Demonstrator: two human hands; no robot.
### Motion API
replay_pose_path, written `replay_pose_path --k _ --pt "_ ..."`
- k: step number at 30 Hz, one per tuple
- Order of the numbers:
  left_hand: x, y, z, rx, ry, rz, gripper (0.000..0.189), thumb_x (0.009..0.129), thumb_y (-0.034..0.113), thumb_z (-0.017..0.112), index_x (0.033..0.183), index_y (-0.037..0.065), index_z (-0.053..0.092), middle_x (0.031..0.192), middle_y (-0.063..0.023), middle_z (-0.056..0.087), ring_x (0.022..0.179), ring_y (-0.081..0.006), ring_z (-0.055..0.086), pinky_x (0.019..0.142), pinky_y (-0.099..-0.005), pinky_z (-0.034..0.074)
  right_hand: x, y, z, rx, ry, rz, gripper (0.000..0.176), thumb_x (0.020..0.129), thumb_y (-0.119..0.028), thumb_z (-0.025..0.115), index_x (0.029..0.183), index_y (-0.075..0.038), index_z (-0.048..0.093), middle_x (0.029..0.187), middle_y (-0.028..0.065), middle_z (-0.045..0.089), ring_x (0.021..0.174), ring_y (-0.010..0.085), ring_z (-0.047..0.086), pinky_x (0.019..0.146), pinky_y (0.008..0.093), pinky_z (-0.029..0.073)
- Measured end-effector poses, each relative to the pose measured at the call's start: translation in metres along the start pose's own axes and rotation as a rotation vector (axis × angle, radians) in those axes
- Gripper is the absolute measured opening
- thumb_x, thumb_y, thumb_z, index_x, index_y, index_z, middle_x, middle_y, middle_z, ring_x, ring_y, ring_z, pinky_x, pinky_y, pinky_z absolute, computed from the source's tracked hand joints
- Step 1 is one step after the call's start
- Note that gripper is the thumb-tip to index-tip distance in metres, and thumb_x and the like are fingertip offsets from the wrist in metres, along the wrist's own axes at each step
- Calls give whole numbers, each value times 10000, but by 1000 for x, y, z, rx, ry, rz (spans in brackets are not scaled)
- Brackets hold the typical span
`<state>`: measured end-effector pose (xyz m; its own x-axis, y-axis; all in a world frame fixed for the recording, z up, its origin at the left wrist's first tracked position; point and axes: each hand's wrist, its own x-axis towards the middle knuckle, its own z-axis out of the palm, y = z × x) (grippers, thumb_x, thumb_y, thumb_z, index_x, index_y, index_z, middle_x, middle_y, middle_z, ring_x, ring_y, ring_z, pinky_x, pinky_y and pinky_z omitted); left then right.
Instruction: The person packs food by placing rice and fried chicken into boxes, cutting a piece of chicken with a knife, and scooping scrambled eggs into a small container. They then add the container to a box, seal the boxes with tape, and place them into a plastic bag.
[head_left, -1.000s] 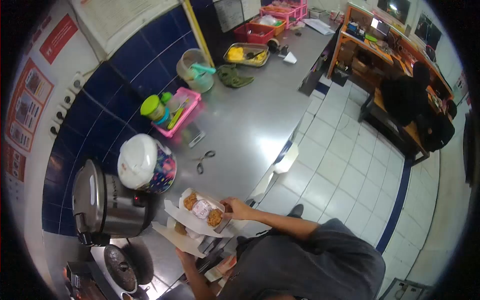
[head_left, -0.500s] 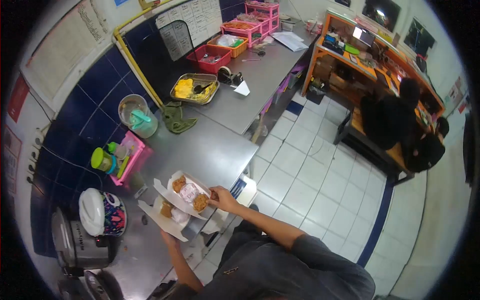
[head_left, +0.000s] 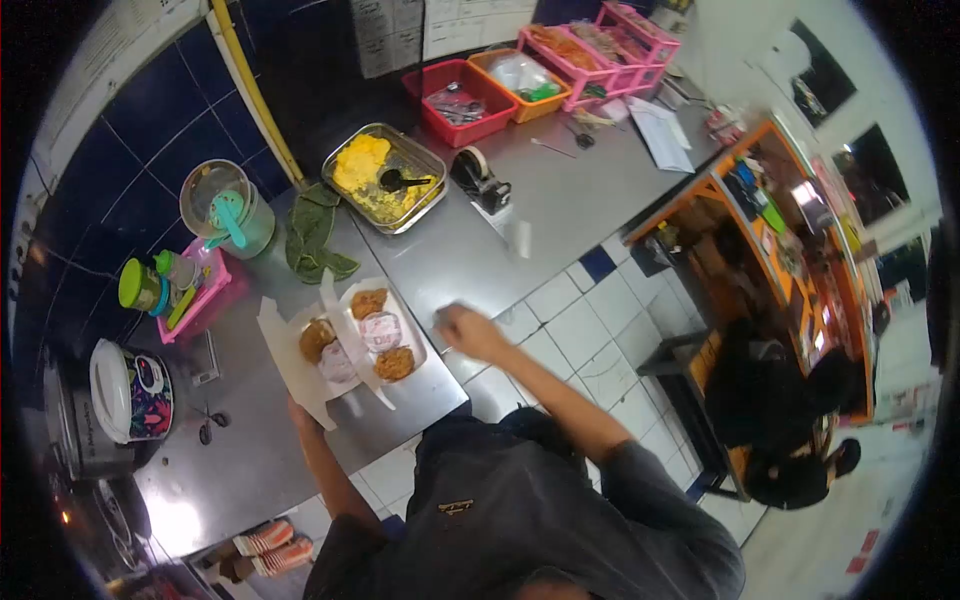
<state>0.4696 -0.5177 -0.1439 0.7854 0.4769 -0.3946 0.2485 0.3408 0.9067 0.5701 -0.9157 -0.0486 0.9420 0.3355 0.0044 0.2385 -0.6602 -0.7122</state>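
Note:
Two open white cardboard boxes stand side by side on the steel counter. The right box (head_left: 415,335) holds two pieces of fried food (head_left: 394,364) and a round wrapped item (head_left: 381,331); the left box (head_left: 283,345) holds a brown piece (head_left: 317,340) and another wrapped item (head_left: 337,364). My left hand (head_left: 303,414) is at the near edge of the left box, its fingers mostly hidden beneath the flap. My right hand (head_left: 468,332) is off to the right of the boxes, blurred, touching neither; its fingers cannot be made out.
A steel tray of yellow food (head_left: 408,213), a green cloth (head_left: 312,235), a tape dispenser (head_left: 480,185) and a red basket (head_left: 444,128) lie further back. Scissors (head_left: 212,423) and a patterned container (head_left: 137,390) are left. Two people (head_left: 745,400) are at the right.
My right hand has let go of the right box and moved away from it. Both boxes now sit flat, side by side, on the counter. The camera view has turned and shifted.

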Motion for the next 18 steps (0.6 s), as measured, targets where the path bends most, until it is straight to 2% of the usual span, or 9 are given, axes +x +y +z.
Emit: replay_pose_path --k 1,3,5,7,9,11,12,14,18 --pt "0 -3 14 -121 79 -44 445 931 332 585 1233 5 585 1055 -78 660 886 -202 648 737 -336 535 17 15 -23 -82 35 -62 318 892 -249 589 1130 -44 633 1157 174 614 952 368 643 837 439 535" --pt "-18 8 35 -61 201 -128 450 940 338 563 1233 -3 583 1067 -90 661 899 -212 648 757 -353 532 51 41 -66 -225 157 -136 303 893 -227 585 1131 -39 603 1172 161 591 934 352 649 762 440 554" --pt "-19 1 33 179 166 96 425 967 315 517 1239 -6 581 1093 -106 661 920 -229 656 781 -375 538 86 70 -105 -391 160 -228 272 900 -197 564 1112 -30 602 1146 144 595 868 351 662 718 454 555" --pt "-41 5 30 -103 365 -3 388 988 283 480 1234 2 584 1122 -119 656 977 -242 651 837 -379 530 94 109 -131 -463 70 -217 241 877 -170 577 1079 -44 611 1084 132 613 840 328 675 680 441 559" --pt "-79 29 59 -151 470 269 378 1004 278 445 1213 -5 584 1136 -138 649 1027 -250 635 877 -388 516 103 151 -149 -674 -103 -148 231 869 -204 601 1043 -51 601 1068 121 630 764 358 670 638 450 548" --pt "-122 52 102 14 793 460 361 1014 261 424 1174 -21 585 1125 -151 645 1059 -256 622 903 -399 505 98 171 -165 -657 -155 -124 206 856 -194 610 1013 -61 611 1043 117 632 754 351 673 632 445 549" --pt "-143 64 130 23 831 443 361 1014 261 424 1174 -21 585 1125 -151 645 1059 -256 622 903 -399 505 94 178 -173 -648 -159 -72 181 844 -185 619 984 -71 621 1019 114 634 743 345 676 625 441 550" --pt "-176 76 192 216 1028 707 278 999 184 460 1116 -38 579 1070 -150 639 1004 -241 627 860 -377 515 85 196 -187 -597 -192 -84 166 839 -179 624 972 -81 633 1031 123 628 739 340 677 626 437 552" --pt "-180 61 279 454 925 848 138 952 42 507 1037 -28 592 972 -119 623 848 -190 610 773 -312 512 76 210 -202 -418 -175 -183 154 830 -155 635 972 -100 660 1077 143 607 725 340 672 637 443 552"
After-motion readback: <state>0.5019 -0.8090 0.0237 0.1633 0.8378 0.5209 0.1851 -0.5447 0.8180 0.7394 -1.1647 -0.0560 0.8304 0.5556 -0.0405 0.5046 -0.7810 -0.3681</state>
